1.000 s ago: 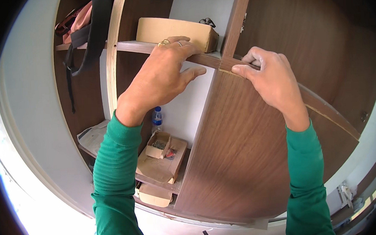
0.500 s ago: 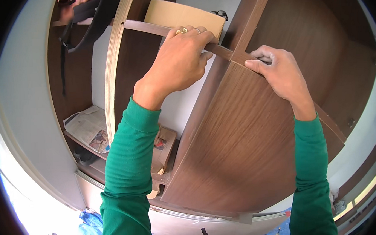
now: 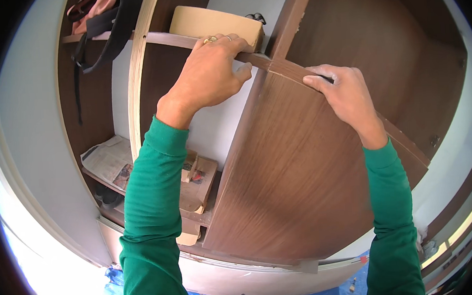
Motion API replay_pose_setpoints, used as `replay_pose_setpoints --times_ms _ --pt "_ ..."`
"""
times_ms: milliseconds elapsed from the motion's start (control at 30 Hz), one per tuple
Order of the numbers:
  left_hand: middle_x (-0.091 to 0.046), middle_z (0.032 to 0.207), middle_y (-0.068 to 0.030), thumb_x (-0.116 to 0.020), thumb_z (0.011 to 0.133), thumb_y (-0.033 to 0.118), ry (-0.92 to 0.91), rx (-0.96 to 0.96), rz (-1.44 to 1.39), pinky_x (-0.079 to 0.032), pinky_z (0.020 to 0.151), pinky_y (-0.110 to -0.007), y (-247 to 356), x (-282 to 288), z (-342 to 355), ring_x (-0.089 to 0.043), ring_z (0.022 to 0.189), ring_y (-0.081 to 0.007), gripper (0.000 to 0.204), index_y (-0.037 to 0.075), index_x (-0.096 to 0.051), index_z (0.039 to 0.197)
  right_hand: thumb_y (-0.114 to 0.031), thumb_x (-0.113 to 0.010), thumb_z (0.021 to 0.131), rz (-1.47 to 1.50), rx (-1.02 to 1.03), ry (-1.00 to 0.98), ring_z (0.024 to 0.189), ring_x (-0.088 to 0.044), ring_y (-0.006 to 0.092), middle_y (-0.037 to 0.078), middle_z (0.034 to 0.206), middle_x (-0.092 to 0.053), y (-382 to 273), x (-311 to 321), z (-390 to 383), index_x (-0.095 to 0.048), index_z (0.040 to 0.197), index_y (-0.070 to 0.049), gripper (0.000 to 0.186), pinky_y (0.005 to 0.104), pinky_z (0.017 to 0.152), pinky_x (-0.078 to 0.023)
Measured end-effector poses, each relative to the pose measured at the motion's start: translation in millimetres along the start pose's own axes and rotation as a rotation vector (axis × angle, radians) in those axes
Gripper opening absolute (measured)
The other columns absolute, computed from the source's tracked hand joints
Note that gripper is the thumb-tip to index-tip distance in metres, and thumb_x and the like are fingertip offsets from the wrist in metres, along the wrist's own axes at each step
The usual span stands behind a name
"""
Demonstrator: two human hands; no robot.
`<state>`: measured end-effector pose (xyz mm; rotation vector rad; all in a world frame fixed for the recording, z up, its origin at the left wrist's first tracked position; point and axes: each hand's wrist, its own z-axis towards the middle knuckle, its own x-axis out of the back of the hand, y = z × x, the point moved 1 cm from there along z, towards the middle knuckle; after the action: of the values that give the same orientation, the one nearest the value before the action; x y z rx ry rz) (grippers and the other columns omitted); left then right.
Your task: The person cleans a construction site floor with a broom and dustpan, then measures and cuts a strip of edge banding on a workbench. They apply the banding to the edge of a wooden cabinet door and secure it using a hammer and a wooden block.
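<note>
Brown wood-grain cabinetry stands in front of me. My left hand (image 3: 209, 70), with rings on its fingers, lies over the shelf's front edge (image 3: 170, 40), beside a plain cardboard box (image 3: 215, 27); its thumb is apart below the edge. Farther right, the top edge strip (image 3: 292, 72) of a large brown panel (image 3: 291, 160) runs down to the right. My right hand (image 3: 346, 89) is closed at this strip, thumb in front and fingers over the top, with pale dust on the fingertips. A small dark patch shows between thumb and fingers; what it is I cannot make out.
A pale-edged upright (image 3: 138, 88) divides the shelves at left. A black strap (image 3: 112, 52) hangs there, above newspaper (image 3: 107, 158) on a lower shelf. Flattened cardboard (image 3: 200, 185) lies beneath my left arm. Blue sheeting (image 3: 331, 293) covers the floor. An open brown compartment (image 3: 359, 37) is at upper right.
The cabinet has shifted left in view. My right hand has slid along the strip, away from the corner joint. My left hand stays on the shelf edge, its thumb farther from the edge.
</note>
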<state>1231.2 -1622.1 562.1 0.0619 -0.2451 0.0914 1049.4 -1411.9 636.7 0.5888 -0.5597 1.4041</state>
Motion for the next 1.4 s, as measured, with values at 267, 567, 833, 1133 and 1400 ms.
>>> replay_pose_setpoints --times_ms 267,567,833,1133,1400 --pt "-0.079 0.095 -0.0238 -0.087 0.090 0.043 -0.228 0.231 -0.110 -0.058 0.083 -0.044 26 -5 41 -0.075 0.087 -0.0361 0.050 -0.003 -0.083 0.112 -0.028 -0.075 0.100 0.043 0.106 0.093 0.087 -0.075 0.0419 0.025 0.091 -0.077 -2 -29 14 -0.082 0.117 -0.002 0.032 0.0472 0.081 -0.058" --pt "-0.078 0.089 -0.0207 -0.089 0.089 0.041 -0.252 0.323 -0.151 -0.058 0.083 -0.041 35 -3 36 -0.075 0.085 -0.0292 0.047 -0.001 -0.084 0.109 -0.030 -0.074 0.099 0.018 0.034 0.081 0.083 -0.074 0.0428 0.024 0.088 -0.076 -10 -24 6 -0.084 0.114 -0.004 0.032 0.0491 0.079 -0.058" --pt "-0.081 0.099 -0.0215 -0.088 0.090 0.040 -0.314 0.352 -0.082 -0.058 0.089 -0.043 28 -2 50 -0.076 0.094 -0.0321 0.045 0.002 -0.084 0.114 -0.030 -0.076 0.097 0.060 0.114 0.025 0.085 -0.074 0.0406 0.022 0.085 -0.077 1 -23 19 -0.082 0.121 -0.005 0.035 0.0501 0.080 -0.058" --pt "-0.080 0.107 -0.0242 -0.087 0.091 0.045 -0.389 0.364 -0.075 -0.059 0.091 -0.045 27 0 49 -0.076 0.100 -0.0341 0.050 0.006 -0.084 0.121 -0.039 -0.074 0.097 -0.024 0.068 -0.042 0.088 -0.075 0.0400 0.018 0.087 -0.079 27 9 2 -0.085 0.113 -0.008 0.036 0.0499 0.083 -0.058" --pt "-0.081 0.108 -0.0200 -0.085 0.093 0.045 -0.379 0.333 -0.076 -0.057 0.099 -0.041 31 5 47 -0.076 0.108 -0.0312 0.052 0.001 -0.082 0.121 -0.037 -0.076 0.097 0.069 -0.101 -0.059 0.089 -0.077 0.0303 0.019 0.099 -0.081 76 63 -54 -0.082 0.118 -0.001 0.042 0.0395 0.086 -0.057"
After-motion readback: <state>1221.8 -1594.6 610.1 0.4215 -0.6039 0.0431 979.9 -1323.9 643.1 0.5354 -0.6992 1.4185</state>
